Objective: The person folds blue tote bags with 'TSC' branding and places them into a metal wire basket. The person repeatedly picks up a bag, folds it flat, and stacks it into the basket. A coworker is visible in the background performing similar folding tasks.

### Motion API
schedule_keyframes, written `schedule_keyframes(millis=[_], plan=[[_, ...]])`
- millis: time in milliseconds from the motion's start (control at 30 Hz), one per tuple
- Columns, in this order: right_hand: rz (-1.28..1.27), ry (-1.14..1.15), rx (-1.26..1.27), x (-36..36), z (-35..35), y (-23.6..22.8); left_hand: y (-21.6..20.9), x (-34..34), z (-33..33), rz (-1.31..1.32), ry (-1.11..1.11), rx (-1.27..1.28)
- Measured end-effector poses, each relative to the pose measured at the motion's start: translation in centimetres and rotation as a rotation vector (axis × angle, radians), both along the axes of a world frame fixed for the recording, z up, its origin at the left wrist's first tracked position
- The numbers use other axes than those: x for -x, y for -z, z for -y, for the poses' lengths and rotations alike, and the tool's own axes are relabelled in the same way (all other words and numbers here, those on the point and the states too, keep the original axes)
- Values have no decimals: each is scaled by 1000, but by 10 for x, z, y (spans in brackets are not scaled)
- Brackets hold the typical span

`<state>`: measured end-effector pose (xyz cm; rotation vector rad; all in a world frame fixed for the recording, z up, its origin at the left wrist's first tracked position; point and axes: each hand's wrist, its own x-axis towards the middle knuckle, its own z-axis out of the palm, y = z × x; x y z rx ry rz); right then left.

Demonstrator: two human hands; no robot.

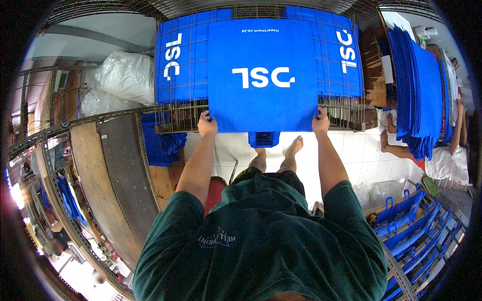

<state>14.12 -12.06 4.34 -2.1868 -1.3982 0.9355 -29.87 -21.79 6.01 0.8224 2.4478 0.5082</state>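
A square blue fabric panel (263,108) with white printed lettering is stretched out flat in front of me, over a wire drying rack (187,115). Its near left corner is pinched in my left hand (208,124), fingers closed. My right hand (321,122) grips the near right corner the same way. More printed blue panels lie on the rack beneath wire mesh, one to the left (191,52) and one to the right (335,55); the held panel covers part of both.
Stacked blue fabric (416,90) stands at the right, near another person in a white shirt (449,163). Blue bags with handles (401,215) hang in rows at lower right. Wooden boards (100,175) on a metal frame and plastic-wrapped bundles (128,78) are on the left. A red stool (216,193) is below me.
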Motion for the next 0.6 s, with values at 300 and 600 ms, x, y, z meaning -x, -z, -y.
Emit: schedule_keyframes(millis=[300, 600], plan=[[23, -17, -98, 0, 8, -3, -2, -4, 4, 46, -46, -16], [46, -14, -125, -3, 7, 6, -11, -9, 3, -28, -15, -33]])
